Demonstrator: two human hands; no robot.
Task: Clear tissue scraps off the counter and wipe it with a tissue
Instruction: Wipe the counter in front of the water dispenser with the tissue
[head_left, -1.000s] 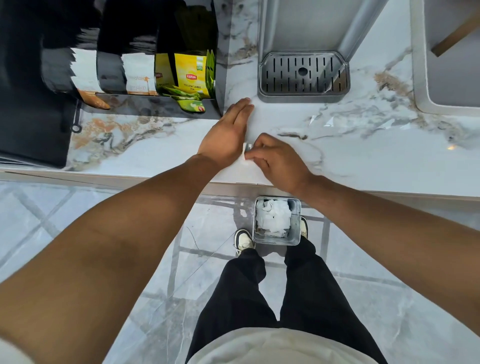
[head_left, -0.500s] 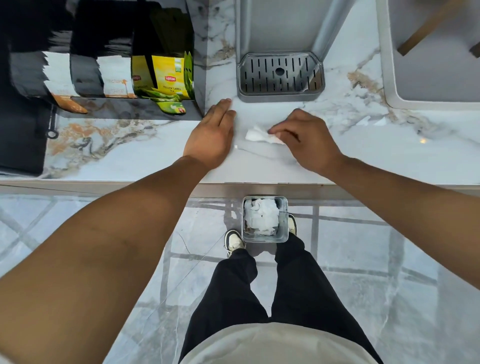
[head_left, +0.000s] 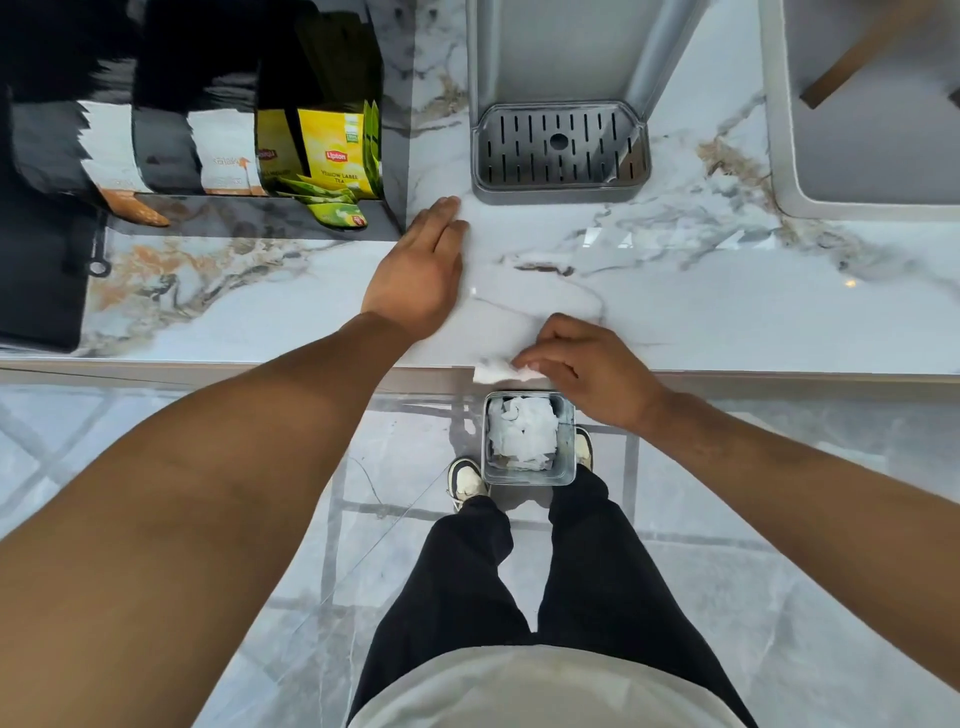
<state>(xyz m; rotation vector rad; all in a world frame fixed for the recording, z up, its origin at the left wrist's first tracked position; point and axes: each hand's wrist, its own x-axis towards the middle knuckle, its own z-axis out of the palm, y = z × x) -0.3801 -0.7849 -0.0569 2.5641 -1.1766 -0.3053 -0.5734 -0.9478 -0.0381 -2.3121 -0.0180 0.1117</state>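
My right hand (head_left: 587, 366) is at the near edge of the marble counter (head_left: 727, 312), its fingertips pinched on a white tissue (head_left: 493, 371) that sticks out over the edge. Directly below on the floor stands a small square metal bin (head_left: 566, 473) holding several white tissue scraps (head_left: 522, 434). My left hand (head_left: 421, 270) lies flat on the counter, palm down, fingers together and pointing away, holding nothing.
A grey drip tray (head_left: 561, 150) of a dispenser sits at the back of the counter. A black rack with yellow tea boxes (head_left: 332, 156) and sachets stands at the back left. A white sink (head_left: 872, 156) is at the right. My shoes flank the bin.
My right hand has dragged the tissue from the middle of the counter back to the near edge, above the bin. My left hand has stayed flat in place.
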